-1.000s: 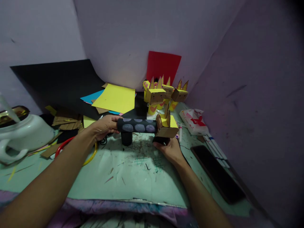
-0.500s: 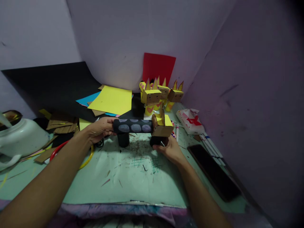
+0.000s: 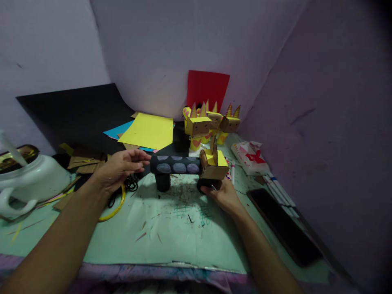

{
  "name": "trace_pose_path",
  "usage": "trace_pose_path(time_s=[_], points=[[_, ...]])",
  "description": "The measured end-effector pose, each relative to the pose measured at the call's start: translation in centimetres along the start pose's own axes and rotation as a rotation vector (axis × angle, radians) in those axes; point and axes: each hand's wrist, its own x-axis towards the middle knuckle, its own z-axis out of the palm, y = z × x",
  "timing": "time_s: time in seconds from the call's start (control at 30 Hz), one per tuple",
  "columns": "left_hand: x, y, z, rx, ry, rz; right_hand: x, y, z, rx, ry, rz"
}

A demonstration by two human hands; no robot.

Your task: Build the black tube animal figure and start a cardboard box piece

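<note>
A cardboard toy animal (image 3: 176, 165) stands on the table, its black tube body marked with pale purple ovals. Black tube legs carry it, and a cardboard-and-yellow box head (image 3: 216, 164) with upright horn-like points sits at its right end. My right hand (image 3: 225, 196) grips the black front leg under the head; its fingertips are partly hidden behind. At the tube's rear end, my left hand (image 3: 125, 167) is open, fingers stretched out and close beside the tube. Whether those fingertips still touch it, I cannot tell.
Several yellow cardboard animals (image 3: 199, 127) stand behind, before a red sheet (image 3: 208, 90). Yellow paper (image 3: 148, 130) lies at the back left. A white teapot-like vessel (image 3: 39, 175) and yellow ring (image 3: 118, 208) are left; a phone (image 3: 283, 226), markers (image 3: 280, 194) and plastic packet (image 3: 249, 157) are right.
My left hand has let go of the tube's rear end and drawn slightly left, its fingers straightened. My right hand keeps its hold on the front leg. The view has shifted slightly.
</note>
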Motion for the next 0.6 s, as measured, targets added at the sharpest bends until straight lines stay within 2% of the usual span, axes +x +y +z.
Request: trace_pose_path(time_s=[0.1,0.23,0.43,0.6], points=[[-1.8,-0.7,0.6,0.028,0.013,0.117,0.1,0.3,0.1,0.011,0.017,0.007],[-3.1,-1.3,2.2,0.026,-0.056,0.145,0.0,0.4,0.2,0.023,0.031,0.009],[-2.7,-1.4,3.1,0.070,-0.209,0.141,0.0,0.2,0.3,0.011,0.035,0.029],[-2.0,-1.8,3.3,0.129,-0.171,0.147,0.0,0.1,0.4,-0.005,0.050,0.055]])
